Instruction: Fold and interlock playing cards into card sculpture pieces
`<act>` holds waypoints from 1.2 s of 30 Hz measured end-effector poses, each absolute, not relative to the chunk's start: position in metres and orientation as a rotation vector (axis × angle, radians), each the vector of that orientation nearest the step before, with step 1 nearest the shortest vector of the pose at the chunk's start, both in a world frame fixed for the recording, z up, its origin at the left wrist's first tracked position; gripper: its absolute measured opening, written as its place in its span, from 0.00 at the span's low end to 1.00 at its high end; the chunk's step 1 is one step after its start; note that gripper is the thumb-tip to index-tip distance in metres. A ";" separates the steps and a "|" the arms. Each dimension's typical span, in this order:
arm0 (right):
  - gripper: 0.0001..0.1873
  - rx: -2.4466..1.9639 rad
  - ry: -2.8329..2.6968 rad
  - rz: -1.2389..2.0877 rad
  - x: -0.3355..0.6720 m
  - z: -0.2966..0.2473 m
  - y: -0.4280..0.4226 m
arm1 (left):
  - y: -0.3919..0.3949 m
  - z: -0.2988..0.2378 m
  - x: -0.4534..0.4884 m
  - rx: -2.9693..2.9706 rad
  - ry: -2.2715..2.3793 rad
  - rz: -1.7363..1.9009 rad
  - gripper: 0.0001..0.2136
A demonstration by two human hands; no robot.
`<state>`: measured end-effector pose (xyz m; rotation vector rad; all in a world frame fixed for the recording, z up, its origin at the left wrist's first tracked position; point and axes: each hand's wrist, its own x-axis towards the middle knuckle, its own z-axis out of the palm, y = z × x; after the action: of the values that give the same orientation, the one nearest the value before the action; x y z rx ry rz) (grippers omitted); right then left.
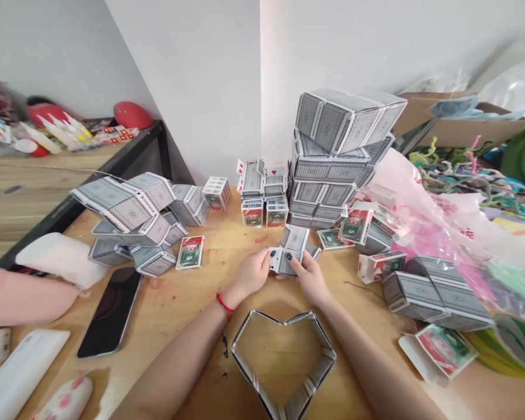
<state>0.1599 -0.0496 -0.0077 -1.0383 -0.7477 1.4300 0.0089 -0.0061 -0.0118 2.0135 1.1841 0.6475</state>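
Playing cards [294, 240] are gathered between the two hands, above the middle of the tabletop [227, 233]. The left hand [252, 273] grips the near left edge, its thumb on a card whose white face and black pips show; the right hand [311, 281] pinches the patterned backs, thumb on top, the other fingers mostly hidden beneath. Neither side is nearer — both sets of fingers are already in contact, with the cards lying just ahead of and between them.

The uppermost patterned card points away from the person, its long axis running outward and leaning a little to the right. Under the thumbs the pieces overlap, and whether they are folded or simply crossed I cannot tell. Another patterned piece [314, 251] juts out just beyond the right hand.

Between the forearms, nearer the body, stands a heart-shaped frame [324, 338] — its notch towards the hands, its tip towards the person. A tall stack of card-covered blocks [319, 169] rises beyond the cards, to the right.
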 end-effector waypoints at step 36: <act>0.14 -0.888 -0.721 1.655 0.185 -0.012 -0.049 | 0.004 0.002 -0.003 1.782 1.223 0.710 0.16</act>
<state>0.1849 -0.0493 -0.0117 -0.8881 -0.7211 1.6547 -0.0032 0.0040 0.0020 1.7821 1.2234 0.7101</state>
